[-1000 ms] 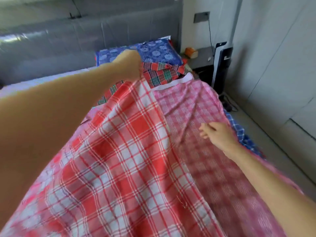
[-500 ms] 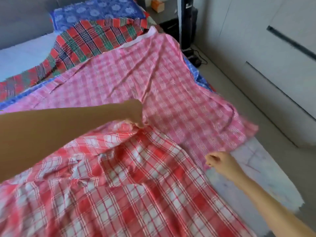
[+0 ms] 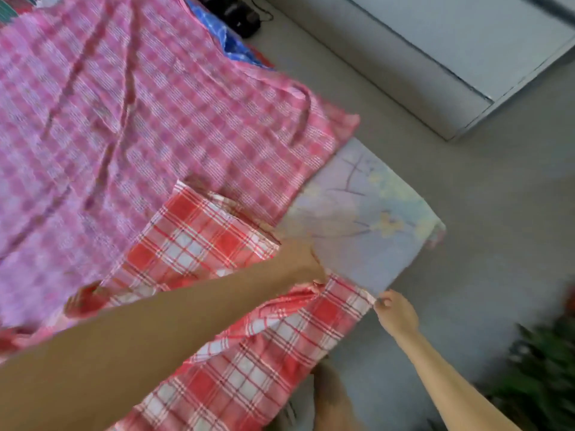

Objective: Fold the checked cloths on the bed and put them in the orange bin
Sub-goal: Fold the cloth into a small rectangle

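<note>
- The bed (image 3: 418, 209) wears a pale flower-printed sheet (image 3: 357, 213), bare only at its near right corner.
- A pink checked cloth (image 3: 149, 104) spreads rumpled left of and beyond that corner, its edge bordering the bare patch.
- A red checked cloth (image 3: 199, 241) lies left of the corner and nearer, overlapping the pink one.
- A blue cloth (image 3: 231, 43) peeks from under the pink, well beyond the corner.

Grey floor (image 3: 497, 197) along right side. White cabinet (image 3: 451, 42), probably wardrobe, at top right, its low edge running diagonal above floor. Black device (image 3: 239, 17) at top edge, blurred; thin cable (image 3: 264, 14) just beside it. Green plant (image 3: 541, 368) in bottom right corner.
</note>
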